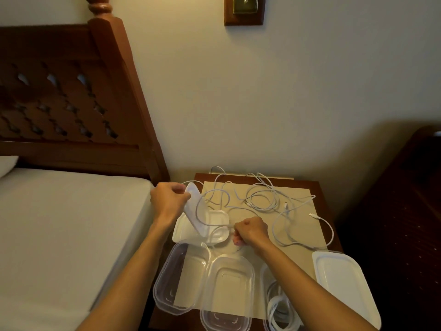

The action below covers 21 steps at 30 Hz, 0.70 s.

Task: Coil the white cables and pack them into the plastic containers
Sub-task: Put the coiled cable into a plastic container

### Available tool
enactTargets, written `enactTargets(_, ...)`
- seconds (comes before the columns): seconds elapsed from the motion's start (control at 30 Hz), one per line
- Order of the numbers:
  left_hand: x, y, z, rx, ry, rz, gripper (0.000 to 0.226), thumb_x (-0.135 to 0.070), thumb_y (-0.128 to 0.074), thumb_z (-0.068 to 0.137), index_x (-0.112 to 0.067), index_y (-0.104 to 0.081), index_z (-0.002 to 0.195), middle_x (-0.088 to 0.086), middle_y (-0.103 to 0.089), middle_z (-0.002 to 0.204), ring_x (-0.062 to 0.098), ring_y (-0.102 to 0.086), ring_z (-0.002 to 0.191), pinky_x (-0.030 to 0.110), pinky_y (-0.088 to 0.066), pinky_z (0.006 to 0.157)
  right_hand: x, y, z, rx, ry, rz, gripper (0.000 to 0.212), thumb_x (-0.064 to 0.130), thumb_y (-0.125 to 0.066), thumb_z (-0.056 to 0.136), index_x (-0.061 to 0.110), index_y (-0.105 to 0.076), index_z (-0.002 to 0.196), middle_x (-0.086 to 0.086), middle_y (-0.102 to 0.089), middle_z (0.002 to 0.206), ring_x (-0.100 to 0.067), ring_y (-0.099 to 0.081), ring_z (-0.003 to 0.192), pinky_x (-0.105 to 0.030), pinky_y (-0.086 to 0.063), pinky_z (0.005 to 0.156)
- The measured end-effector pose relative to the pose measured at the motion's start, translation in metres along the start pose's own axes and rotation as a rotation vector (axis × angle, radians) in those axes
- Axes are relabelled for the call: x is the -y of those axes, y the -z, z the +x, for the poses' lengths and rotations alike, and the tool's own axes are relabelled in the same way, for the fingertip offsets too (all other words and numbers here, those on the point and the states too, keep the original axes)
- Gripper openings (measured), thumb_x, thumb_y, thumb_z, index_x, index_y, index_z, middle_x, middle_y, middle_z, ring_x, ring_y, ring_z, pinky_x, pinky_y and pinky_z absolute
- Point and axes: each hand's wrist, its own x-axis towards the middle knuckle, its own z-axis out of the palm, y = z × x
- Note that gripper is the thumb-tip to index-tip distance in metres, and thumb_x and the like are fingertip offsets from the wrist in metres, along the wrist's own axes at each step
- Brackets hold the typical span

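Note:
My left hand (pixel 168 201) is closed on a white cable (pixel 210 224) at the table's left edge, beside a tilted clear lid (pixel 194 209). My right hand (pixel 250 231) grips the same cable nearer the middle, so a loop spans between the hands. The loop hangs over a white container (pixel 186 232). Loose white cables (pixel 262 199) lie tangled on the beige mat (pixel 298 225). Two empty clear containers (pixel 176 280) (pixel 226 290) stand at the front. A third container (pixel 281 311) holds a coiled cable, partly hidden by my right forearm.
A white lid (pixel 343 280) lies at the front right of the small wooden table (pixel 324 194). A bed (pixel 59 223) with a carved wooden headboard (pixel 71 103) touches the table's left side. Dark furniture (pixel 405 211) stands on the right, a wall behind.

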Motion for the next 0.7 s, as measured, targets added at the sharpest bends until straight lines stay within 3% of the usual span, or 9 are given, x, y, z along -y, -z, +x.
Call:
enactTargets(0.13,-0.028,0.02,-0.008,-0.126,-0.272,0.033,0.025,-0.012,-0.074,0.082,-0.009,-0.074,0.106,0.008,-0.074,0.1,0.016,-0.066,0.079,0.037,-0.059,0.078,-0.001,0.021,-0.016,-0.037,0.136,-0.038,0.018,0.004,-0.058,0.083,0.004,-0.073,0.071,-0.013,-0.071,0.065,-0.021,-0.066,0.05,-0.037,-0.061,0.057)
enactTargets(0.23,-0.048,0.039,-0.026,-0.243,-0.563,0.015,0.021,-0.007,-0.073,0.082,-0.006,-0.074,0.103,0.009,-0.075,0.095,0.017,-0.066,0.077,0.035,-0.059,0.071,0.001,0.043,-0.031,-0.077,0.316,-0.06,0.013,0.011,-0.062,0.083,0.017,-0.074,0.079,-0.001,-0.072,0.07,-0.019,-0.069,0.061,-0.04,-0.061,0.063)
enactTargets(0.33,-0.065,0.049,-0.05,-0.346,-0.756,-0.029,0.022,-0.004,-0.073,0.083,-0.006,-0.074,0.105,0.007,-0.073,0.098,0.018,-0.067,0.083,0.032,-0.058,0.072,0.005,0.069,-0.053,-0.163,0.535,-0.055,0.01,0.02,-0.069,0.085,0.025,-0.073,0.093,0.011,-0.071,0.083,-0.005,-0.066,0.074,-0.026,-0.057,0.069)
enactTargets(0.4,-0.076,0.049,-0.071,-0.408,-0.841,-0.083,0.022,-0.002,-0.072,0.083,-0.004,-0.074,0.105,0.007,-0.073,0.097,0.019,-0.066,0.083,0.029,-0.056,0.072,0.006,0.089,-0.073,-0.194,0.629,-0.002,0.02,0.027,-0.073,0.085,0.028,-0.068,0.104,0.015,-0.068,0.094,-0.001,-0.064,0.081,-0.018,-0.055,0.067)
enactTargets(0.47,-0.086,0.044,-0.094,-0.44,-0.895,-0.144,0.02,-0.001,-0.073,0.083,-0.003,-0.074,0.102,0.006,-0.073,0.096,0.019,-0.066,0.08,0.028,-0.054,0.072,0.003,0.107,-0.09,-0.228,0.687,-0.001,0.037,0.037,-0.074,0.083,0.032,-0.06,0.118,0.019,-0.062,0.108,0.002,-0.061,0.09,-0.02,-0.057,0.068)
enactTargets(0.6,-0.087,0.011,-0.134,-0.28,-0.884,-0.245,0.018,-0.002,-0.074,0.082,-0.006,-0.076,0.099,0.0,-0.073,0.094,0.016,-0.066,0.076,0.029,-0.055,0.069,-0.024,0.14,-0.111,-0.32,0.706,-0.071,0.067,0.049,-0.072,0.081,0.038,-0.041,0.139,0.025,-0.049,0.126,0.001,-0.053,0.106,-0.019,-0.052,0.076)
enactTargets(0.7,-0.071,-0.019,-0.157,-0.042,-0.787,-0.264,0.02,-0.007,-0.074,0.082,-0.014,-0.075,0.101,-0.007,-0.072,0.098,0.008,-0.067,0.083,0.026,-0.056,0.072,-0.053,0.155,-0.119,-0.337,0.638,-0.143,0.064,0.05,-0.069,0.084,0.038,-0.042,0.14,0.021,-0.052,0.123,-0.001,-0.054,0.103,-0.024,-0.052,0.077)
